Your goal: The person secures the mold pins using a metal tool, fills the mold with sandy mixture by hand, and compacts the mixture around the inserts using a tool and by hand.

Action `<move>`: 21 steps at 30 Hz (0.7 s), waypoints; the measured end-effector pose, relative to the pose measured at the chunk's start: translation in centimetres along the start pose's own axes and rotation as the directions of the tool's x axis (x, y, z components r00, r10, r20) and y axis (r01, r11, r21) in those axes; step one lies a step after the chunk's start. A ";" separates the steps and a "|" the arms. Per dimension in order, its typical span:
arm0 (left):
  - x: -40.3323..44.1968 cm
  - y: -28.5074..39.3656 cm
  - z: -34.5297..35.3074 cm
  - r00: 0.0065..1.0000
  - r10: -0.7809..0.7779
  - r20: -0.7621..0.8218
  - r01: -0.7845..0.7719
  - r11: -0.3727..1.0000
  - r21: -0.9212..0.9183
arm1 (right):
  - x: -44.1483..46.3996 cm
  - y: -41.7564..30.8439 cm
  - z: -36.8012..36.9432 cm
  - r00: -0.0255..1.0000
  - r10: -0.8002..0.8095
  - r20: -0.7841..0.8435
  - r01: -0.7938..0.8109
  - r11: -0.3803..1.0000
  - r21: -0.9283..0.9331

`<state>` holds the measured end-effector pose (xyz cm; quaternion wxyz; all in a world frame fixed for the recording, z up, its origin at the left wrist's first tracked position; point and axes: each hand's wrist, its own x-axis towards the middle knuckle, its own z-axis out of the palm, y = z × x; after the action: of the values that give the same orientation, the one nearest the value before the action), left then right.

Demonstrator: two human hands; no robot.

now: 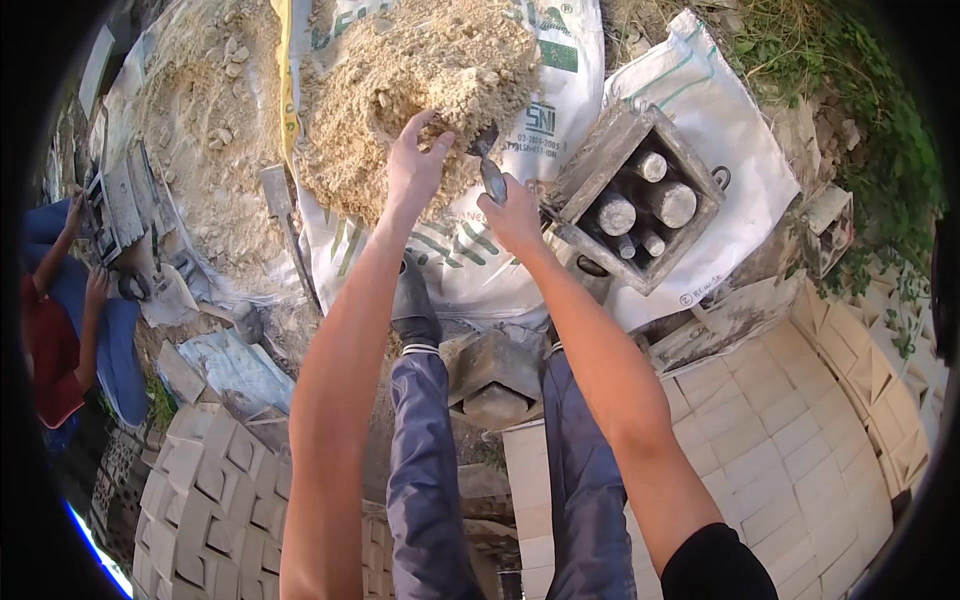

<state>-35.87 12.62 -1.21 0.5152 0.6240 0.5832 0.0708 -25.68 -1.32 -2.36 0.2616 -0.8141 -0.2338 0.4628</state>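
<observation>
A heap of damp, pale sandy mix [420, 70] lies on a white printed sack [575, 90]. My left hand [418, 165] is at the near edge of the heap, its fingers apart and nothing visible in them. Close to its right, my right hand [513, 217] grips a small trowel [491, 175] by its handle. The trowel's dark blade points away from me, against the side of the heap. Just right of that hand stands a grey square mould [690, 235] with several upright cylinders [675, 204] inside its walls.
Another mix pile [215, 130] lies to the left, near a long flat tool [283, 225]. A person in a red shirt [55, 350] sits at far left, hands on a second mould [103, 215]. Stacked pale blocks [215, 490] and laid blocks [770, 450] flank my legs.
</observation>
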 end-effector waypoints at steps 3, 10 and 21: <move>1.2 1.9 1.7 0.994 0.107 -0.001 -0.107 0.994 -0.036 | 1.0 0.0 -2.6 0.983 0.122 0.140 -0.157 0.948 0.277; -2.0 -0.1 -0.6 0.942 0.136 -0.306 -0.074 0.976 0.206 | 0.3 -3.8 -4.9 0.997 0.038 0.063 -0.042 0.996 0.072; 7.0 -4.4 -8.2 0.908 0.284 -0.308 -0.170 0.921 0.349 | 6.6 -11.2 0.8 0.942 -0.334 0.033 0.310 0.826 -0.472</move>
<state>-42.26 21.89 -4.22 0.2841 0.7395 0.5920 0.1479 -24.86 11.39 0.36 0.1365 -0.8132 -0.4661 0.3206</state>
